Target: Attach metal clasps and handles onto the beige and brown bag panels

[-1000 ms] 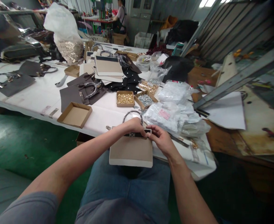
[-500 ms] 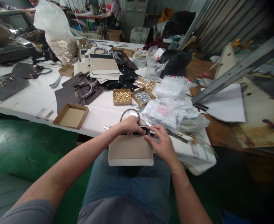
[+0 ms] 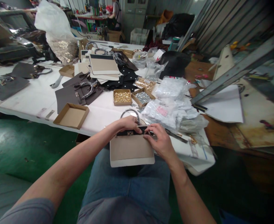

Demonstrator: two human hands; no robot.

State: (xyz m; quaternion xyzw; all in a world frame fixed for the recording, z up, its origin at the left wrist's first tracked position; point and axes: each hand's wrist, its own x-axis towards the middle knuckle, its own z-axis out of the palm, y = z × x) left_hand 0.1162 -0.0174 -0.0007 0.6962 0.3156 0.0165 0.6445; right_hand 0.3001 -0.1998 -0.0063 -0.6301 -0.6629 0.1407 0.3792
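Note:
A beige bag panel (image 3: 131, 150) with a white edge and a black top strip rests on my lap against the table's front edge. A small metal clasp (image 3: 129, 133) shows on the black strip. My left hand (image 3: 127, 123) is curled over the strip's top, just behind the clasp, beside a grey looped handle (image 3: 129, 112). My right hand (image 3: 159, 140) pinches the strip's right end with closed fingers.
On the white table (image 3: 34, 93) lie an empty cardboard tray (image 3: 71, 115), boxes of gold studs (image 3: 122, 96) and silver studs (image 3: 142, 97), plastic bags (image 3: 174, 105), grey bag pieces (image 3: 73, 91) and stacked beige panels (image 3: 103, 65). A person works at a far bench.
The black strip with its clasp has come into view from under my left hand. My right hand has shifted a little along the strip's right end. The camera tilted slightly.

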